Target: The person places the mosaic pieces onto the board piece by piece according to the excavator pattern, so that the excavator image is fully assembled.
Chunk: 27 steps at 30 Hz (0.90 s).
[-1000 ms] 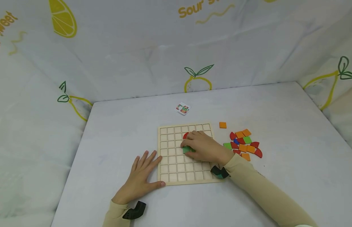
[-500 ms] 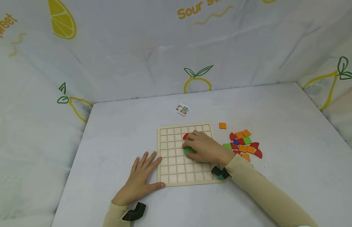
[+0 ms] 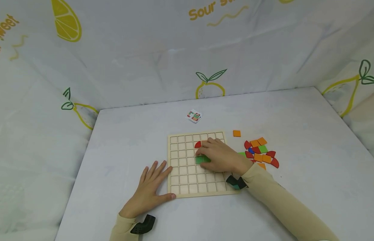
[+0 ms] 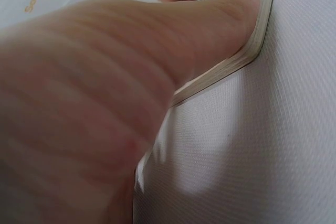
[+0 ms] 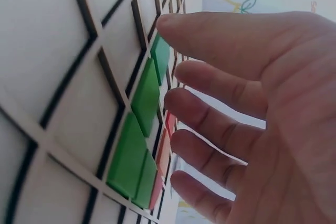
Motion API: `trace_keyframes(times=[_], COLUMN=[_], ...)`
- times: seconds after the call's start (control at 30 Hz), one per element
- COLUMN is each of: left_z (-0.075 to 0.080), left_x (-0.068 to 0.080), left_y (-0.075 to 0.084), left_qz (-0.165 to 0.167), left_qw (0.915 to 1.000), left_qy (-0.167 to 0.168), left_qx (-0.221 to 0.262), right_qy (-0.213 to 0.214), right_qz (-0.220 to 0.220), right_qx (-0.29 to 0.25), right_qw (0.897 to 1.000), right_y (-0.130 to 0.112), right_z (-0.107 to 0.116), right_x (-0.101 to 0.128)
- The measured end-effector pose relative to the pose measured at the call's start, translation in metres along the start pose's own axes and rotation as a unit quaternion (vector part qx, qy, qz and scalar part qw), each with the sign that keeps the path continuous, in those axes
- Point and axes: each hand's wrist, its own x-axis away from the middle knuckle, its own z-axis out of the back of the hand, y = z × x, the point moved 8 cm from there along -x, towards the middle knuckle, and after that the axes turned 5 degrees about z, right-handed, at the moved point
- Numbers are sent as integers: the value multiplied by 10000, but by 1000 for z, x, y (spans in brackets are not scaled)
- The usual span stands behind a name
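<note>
A wooden grid board (image 3: 187, 182) lies on the white table. My right hand (image 3: 215, 154) hovers low over its middle with the fingers stretched out and relaxed. Its thumb tip (image 5: 164, 23) touches the end of a row of green tiles (image 5: 144, 98) seated in the cells, seen in the head view as the green tiles (image 3: 202, 159). A red quarter-round tile (image 3: 197, 144) sits in a cell just beyond the fingers. My left hand (image 3: 150, 187) lies flat on the table, its thumb (image 4: 231, 19) against the board's near-left edge (image 4: 254, 51).
Loose orange, red, green and blue tiles (image 3: 259, 152) are heaped right of the board, with a single orange square (image 3: 236, 133) behind them. A small picture card (image 3: 194, 115) lies beyond the board. Cloth walls with fruit prints enclose the table on three sides.
My right hand has drawn back slightly to the right, and its fingers have loosened. The green tile it was fingering now lies flat in its cell. The left hand has not moved.
</note>
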Motion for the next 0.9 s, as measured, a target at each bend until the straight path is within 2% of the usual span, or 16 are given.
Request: trace_keyframes(times=[0.13, 0.43, 0.73, 0.9], left_z=[0, 1, 2, 1], left_x=[0, 0, 0, 1], left_y=[0, 1, 3, 2], left_qz=[-28, -103, -166, -77], left_qw=[10000, 9998, 9997, 9999], left_qy=[20, 137, 184, 104], left_qx=[-18, -59, -23, -23], right_qy=[-109, -209, 347, 317], right_qz=[-198, -328, -437, -741], right_qx=[69, -66, -504, -872], right_qw=[9997, 9992, 9972, 9929], right_y=[4, 9, 27, 41], right_z=[0, 3, 34, 42], right_x=[2, 4, 18, 34])
